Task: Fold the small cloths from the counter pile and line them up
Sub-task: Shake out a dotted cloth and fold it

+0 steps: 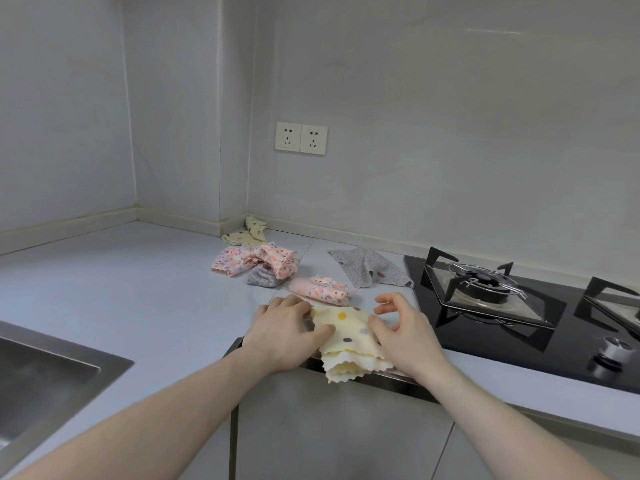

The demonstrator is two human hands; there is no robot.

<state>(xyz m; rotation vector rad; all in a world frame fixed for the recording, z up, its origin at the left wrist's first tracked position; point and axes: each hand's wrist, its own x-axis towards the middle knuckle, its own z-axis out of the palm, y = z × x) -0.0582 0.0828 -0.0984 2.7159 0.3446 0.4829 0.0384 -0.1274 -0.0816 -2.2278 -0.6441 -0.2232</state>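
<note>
A steel sink [45, 368] occupies the lower left, set into the pale counter [138, 289].

The left hand [284, 327] lies on the left side of the yellow dotted cloth [346, 336]. Its fingers curl over the cloth's left edge and its thumb presses on the top layer, so it grasps the cloth. The cloth is folded into several layers and sits at the front edge of the counter, between the two hands; its scalloped lower edges hang slightly over the counter edge.

Behind the hands lie the unfolded cloths. A second yellow cloth [246, 233] lies at the wall corner. In front of it is a crumpled pink floral cloth [256, 263], with a small grey cloth [261, 280] touching its near side. A folded pink cloth [322, 289] sits just behind the yellow dotted cloth. A grey floral cloth [369, 270] lies spread beside the hob.

The right hand [401, 327] rests on the cloth's right side. Its thumb presses on the top layer and its fingers are bent above the far corner; whether they pinch fabric cannot be determined.

A double socket [301, 138] is mounted on the wall. The black gas hob [519, 327] occupies the right.
</note>
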